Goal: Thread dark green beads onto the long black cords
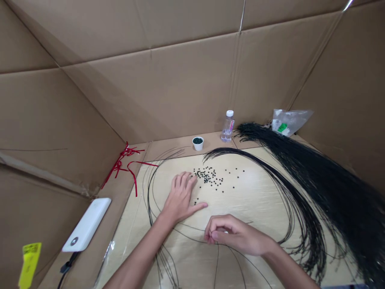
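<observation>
My left hand (180, 196) lies flat and open on the pale table (255, 200), fingertips at the edge of a scatter of small black beads (210, 176). My right hand (233, 235) is closed in a pinch near the table's front, on a thin black cord (186, 233) that curves away to the left. Loose black cords (150, 188) loop around my left hand. A large bundle of black cords (325, 176) fans across the right side of the table.
A small white cup of beads (197, 143) and a water bottle (227, 126) stand at the back. Red ribbon (126, 162) lies at the left, a white power bank (87, 224) nearer me, a plastic bag (288, 120) at back right. Cardboard walls (180, 80) enclose the table.
</observation>
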A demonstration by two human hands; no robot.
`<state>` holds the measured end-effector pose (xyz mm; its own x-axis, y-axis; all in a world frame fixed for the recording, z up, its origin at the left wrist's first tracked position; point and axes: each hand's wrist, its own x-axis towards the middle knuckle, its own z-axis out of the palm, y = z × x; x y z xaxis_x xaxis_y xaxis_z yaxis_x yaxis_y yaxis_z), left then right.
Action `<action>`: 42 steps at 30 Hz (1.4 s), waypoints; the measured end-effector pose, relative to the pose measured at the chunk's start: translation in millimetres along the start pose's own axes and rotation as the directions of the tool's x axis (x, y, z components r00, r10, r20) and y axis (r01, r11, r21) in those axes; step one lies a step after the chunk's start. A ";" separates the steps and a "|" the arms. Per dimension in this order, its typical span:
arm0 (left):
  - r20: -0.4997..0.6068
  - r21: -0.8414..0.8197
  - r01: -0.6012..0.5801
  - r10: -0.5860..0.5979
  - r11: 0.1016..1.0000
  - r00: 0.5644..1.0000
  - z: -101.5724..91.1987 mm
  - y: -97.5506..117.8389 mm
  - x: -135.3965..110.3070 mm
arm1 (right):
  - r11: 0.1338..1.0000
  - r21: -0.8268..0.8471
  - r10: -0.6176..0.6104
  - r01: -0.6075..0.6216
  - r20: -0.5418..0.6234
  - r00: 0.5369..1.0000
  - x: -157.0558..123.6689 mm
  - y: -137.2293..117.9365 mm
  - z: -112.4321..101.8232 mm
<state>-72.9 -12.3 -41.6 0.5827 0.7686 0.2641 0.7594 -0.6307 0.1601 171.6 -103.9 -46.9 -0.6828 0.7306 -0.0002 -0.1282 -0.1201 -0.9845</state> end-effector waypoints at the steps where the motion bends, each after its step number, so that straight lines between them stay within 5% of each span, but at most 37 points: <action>1: -0.016 0.015 0.013 -0.013 1.000 1.000 4.9 -5.9 5.9 | 1.000 0.013 0.002 -0.002 -0.002 1.000 0.2 0.5 0.2; 6: -0.023 -0.057 0.086 -0.088 0.995 0.996 29.8 -20.9 40.4 | 0.997 0.080 0.023 -0.021 -0.013 1.000 0.4 5.6 0.6; 12: -0.047 -0.293 0.055 -0.072 0.955 0.996 53.6 9.2 76.7 | 0.990 0.138 0.010 -0.005 -0.040 0.999 4.9 13.6 -1.7; 19: 0.000 -0.421 0.041 -0.046 0.906 0.999 52.7 29.6 86.2 | 0.988 0.156 0.011 -0.001 -0.065 0.998 7.1 13.8 -3.1; 31: -0.003 -0.165 -0.155 0.157 0.974 0.988 65.5 62.3 120.9 | 0.974 0.227 0.027 -0.004 -0.098 0.995 9.4 20.5 -3.8; 36: 0.058 -0.127 -0.455 0.465 0.881 0.884 68.0 80.7 140.2 | 0.950 0.312 0.019 0.017 -0.114 0.993 9.6 19.3 -4.9; 42: -0.018 -0.127 -0.385 0.385 0.914 0.923 74.6 71.8 133.5 | 0.951 0.307 0.016 0.023 -0.121 0.993 10.4 18.0 -4.5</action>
<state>81.0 53.0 -65.8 0.8251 0.4640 0.3223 0.4334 -0.8858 0.1659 165.4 -95.5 -65.4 -0.5927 0.8046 -0.0368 -0.3581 -0.3041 -0.8827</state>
